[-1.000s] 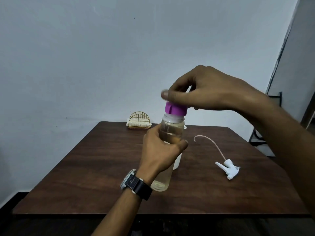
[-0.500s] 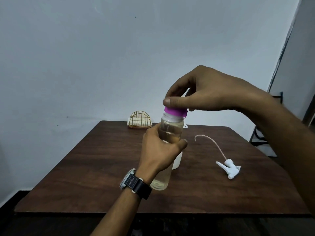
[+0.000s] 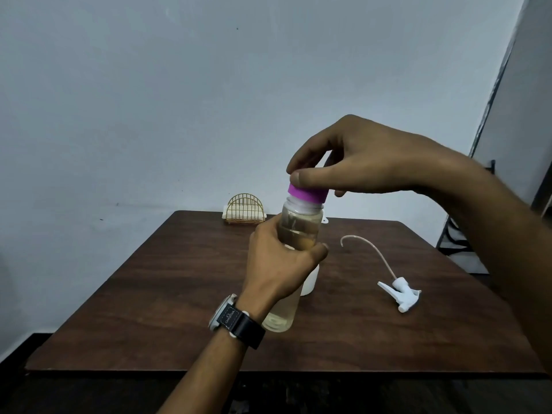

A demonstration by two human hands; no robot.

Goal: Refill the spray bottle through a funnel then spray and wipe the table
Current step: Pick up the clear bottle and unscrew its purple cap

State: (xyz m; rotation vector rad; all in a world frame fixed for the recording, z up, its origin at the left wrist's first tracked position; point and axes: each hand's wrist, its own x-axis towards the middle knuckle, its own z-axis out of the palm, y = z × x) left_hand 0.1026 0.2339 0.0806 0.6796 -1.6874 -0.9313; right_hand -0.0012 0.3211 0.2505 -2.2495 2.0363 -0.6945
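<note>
My left hand (image 3: 277,264) grips a clear bottle (image 3: 300,225) of pale yellowish liquid, held upright above the brown table (image 3: 167,294). Fingers and thumb of my right hand (image 3: 358,162) pinch the bottle's purple cap (image 3: 307,194) from above; the cap sits on the neck. Behind my left hand a white container (image 3: 310,282) stands on the table, mostly hidden. The white spray trigger head (image 3: 400,292) with its thin curved tube (image 3: 367,251) lies on the table to the right, apart from both hands.
A gold wire holder (image 3: 245,208) with white napkins stands at the table's far edge by the wall. A dark metal chair frame (image 3: 460,243) is beyond the table's right side. The table's near edge runs below my left wrist.
The right hand's fingers have shifted round the purple cap, and the cap sits slightly lower on the neck. The left hand keeps the bottle almost still.
</note>
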